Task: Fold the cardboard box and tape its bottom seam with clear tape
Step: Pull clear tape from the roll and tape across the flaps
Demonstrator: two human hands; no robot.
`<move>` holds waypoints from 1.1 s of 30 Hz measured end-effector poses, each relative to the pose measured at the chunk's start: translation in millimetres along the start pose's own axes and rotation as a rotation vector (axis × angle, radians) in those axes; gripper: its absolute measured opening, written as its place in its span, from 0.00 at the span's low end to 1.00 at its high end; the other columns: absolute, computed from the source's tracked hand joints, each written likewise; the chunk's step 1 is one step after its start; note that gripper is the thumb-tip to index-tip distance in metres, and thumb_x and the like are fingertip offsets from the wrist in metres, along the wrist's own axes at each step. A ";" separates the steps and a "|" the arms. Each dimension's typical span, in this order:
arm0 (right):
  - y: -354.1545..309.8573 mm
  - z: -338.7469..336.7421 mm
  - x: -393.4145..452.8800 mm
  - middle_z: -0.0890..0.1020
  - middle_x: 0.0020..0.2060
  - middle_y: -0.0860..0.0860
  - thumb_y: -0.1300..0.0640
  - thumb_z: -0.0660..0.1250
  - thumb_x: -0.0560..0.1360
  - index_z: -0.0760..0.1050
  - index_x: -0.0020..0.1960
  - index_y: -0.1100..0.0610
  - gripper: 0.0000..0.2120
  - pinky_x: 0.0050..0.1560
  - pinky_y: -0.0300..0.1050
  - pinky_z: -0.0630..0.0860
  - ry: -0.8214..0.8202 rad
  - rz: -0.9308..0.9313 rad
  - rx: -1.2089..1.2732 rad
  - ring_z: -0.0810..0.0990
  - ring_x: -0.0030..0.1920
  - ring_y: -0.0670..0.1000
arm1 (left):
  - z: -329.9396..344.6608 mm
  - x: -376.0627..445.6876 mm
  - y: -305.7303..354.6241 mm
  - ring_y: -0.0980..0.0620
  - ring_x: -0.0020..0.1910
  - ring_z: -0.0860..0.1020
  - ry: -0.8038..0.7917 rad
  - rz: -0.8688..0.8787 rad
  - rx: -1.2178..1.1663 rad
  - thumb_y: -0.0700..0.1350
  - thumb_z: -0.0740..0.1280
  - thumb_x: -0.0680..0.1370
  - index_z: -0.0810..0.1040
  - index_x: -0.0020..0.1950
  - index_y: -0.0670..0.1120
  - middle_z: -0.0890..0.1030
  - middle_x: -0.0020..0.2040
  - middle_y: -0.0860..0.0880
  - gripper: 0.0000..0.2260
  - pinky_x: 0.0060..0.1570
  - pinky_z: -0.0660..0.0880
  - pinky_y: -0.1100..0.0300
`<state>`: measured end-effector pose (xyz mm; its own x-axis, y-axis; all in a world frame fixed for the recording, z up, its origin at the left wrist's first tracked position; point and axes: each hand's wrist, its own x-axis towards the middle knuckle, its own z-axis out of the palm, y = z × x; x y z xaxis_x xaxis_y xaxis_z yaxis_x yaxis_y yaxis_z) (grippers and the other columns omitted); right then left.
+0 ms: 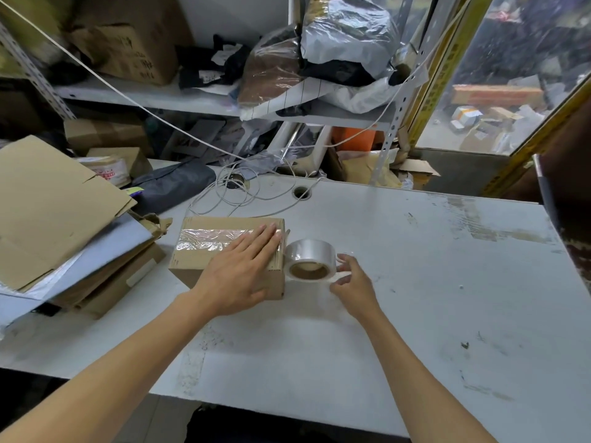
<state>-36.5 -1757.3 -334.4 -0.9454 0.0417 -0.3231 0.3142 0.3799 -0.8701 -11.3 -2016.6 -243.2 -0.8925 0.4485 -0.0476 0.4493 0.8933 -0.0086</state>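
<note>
A small brown cardboard box (pixel 198 251) stands folded on the white table (pixel 415 266), left of centre. A strip of clear tape (pixel 211 236) runs along its top seam from left to right. My left hand (pixel 243 270) lies flat on the right half of the box top, fingers together, pressing on the tape. A roll of clear tape (pixel 308 259) sits against the box's right side, and the strip seems to lead off the box edge to it. My right hand (pixel 351 281) holds the roll from the right with curled fingers.
A stack of flattened cardboard sheets (pixel 54 212) lies at the table's left edge. White cables (pixel 243 190) coil behind the box near two cable holes. Shelves behind hold boxes and plastic bags (pixel 345 36). A dark panel (pixel 569 219) stands at the table's right edge.
</note>
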 end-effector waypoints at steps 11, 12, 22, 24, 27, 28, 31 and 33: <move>10.6 -11.1 80.0 0.73 0.64 0.57 0.54 0.63 0.80 0.72 0.68 0.55 0.17 0.60 0.51 0.72 0.014 -0.060 -0.730 0.70 0.64 0.59 | 3.0 1.5 -0.2 0.49 0.80 0.48 -0.022 -0.047 0.036 0.60 0.67 0.70 0.49 0.81 0.44 0.48 0.82 0.46 0.47 0.76 0.47 0.54; 10.3 -11.6 78.6 0.75 0.61 0.57 0.55 0.64 0.80 0.72 0.66 0.56 0.15 0.58 0.51 0.73 0.011 -0.043 -0.715 0.72 0.62 0.59 | 2.5 1.9 0.1 0.49 0.80 0.48 -0.026 -0.049 0.040 0.60 0.67 0.70 0.49 0.81 0.44 0.48 0.82 0.46 0.46 0.76 0.47 0.54; -96.5 -5.9 -21.3 0.83 0.38 0.51 0.57 0.67 0.79 0.75 0.53 0.52 0.04 0.34 0.39 0.79 0.139 -0.261 0.164 0.83 0.33 0.47 | -4.4 3.0 3.3 0.50 0.80 0.47 -0.038 -0.062 0.048 0.61 0.66 0.72 0.49 0.81 0.42 0.47 0.81 0.45 0.46 0.76 0.44 0.55; -102.2 8.6 -25.2 0.84 0.38 0.50 0.56 0.69 0.77 0.76 0.51 0.52 0.04 0.39 0.44 0.82 0.092 -0.238 0.156 0.84 0.35 0.49 | -3.3 3.6 2.8 0.50 0.80 0.45 -0.028 -0.052 0.037 0.59 0.66 0.73 0.47 0.81 0.42 0.45 0.81 0.46 0.45 0.77 0.43 0.56; -102.1 22.5 -17.7 0.84 0.41 0.47 0.52 0.70 0.74 0.76 0.47 0.49 0.04 0.45 0.52 0.83 0.079 -0.177 0.128 0.85 0.41 0.50 | -1.7 3.6 3.1 0.50 0.80 0.44 -0.022 -0.042 0.033 0.58 0.65 0.74 0.47 0.81 0.42 0.45 0.81 0.46 0.44 0.78 0.46 0.54; -101.7 25.1 -15.9 0.84 0.41 0.47 0.51 0.70 0.74 0.76 0.46 0.49 0.04 0.45 0.53 0.82 0.083 -0.166 0.114 0.85 0.42 0.50 | -1.5 3.1 3.2 0.50 0.80 0.44 -0.024 -0.042 0.031 0.57 0.65 0.74 0.47 0.81 0.42 0.45 0.81 0.46 0.44 0.78 0.47 0.53; -103.2 31.4 -13.3 0.84 0.42 0.46 0.50 0.70 0.74 0.76 0.47 0.50 0.05 0.46 0.52 0.82 0.118 -0.160 0.036 0.83 0.43 0.49 | -1.3 3.0 3.5 0.50 0.80 0.45 -0.014 -0.044 0.033 0.57 0.66 0.74 0.47 0.81 0.42 0.45 0.81 0.46 0.44 0.78 0.48 0.53; -105.2 34.7 -13.4 0.84 0.43 0.45 0.50 0.69 0.75 0.77 0.49 0.51 0.06 0.46 0.51 0.81 0.143 -0.162 -0.044 0.82 0.44 0.48 | -1.1 2.7 3.8 0.50 0.80 0.44 -0.012 -0.042 0.031 0.57 0.65 0.74 0.47 0.81 0.42 0.44 0.81 0.46 0.43 0.78 0.47 0.53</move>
<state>-53.9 -1829.9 -251.5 -0.9868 0.1066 -0.1218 0.1563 0.4322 -0.8881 -12.0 -2012.0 -242.2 -0.9101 0.4103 -0.0587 0.4129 0.9098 -0.0421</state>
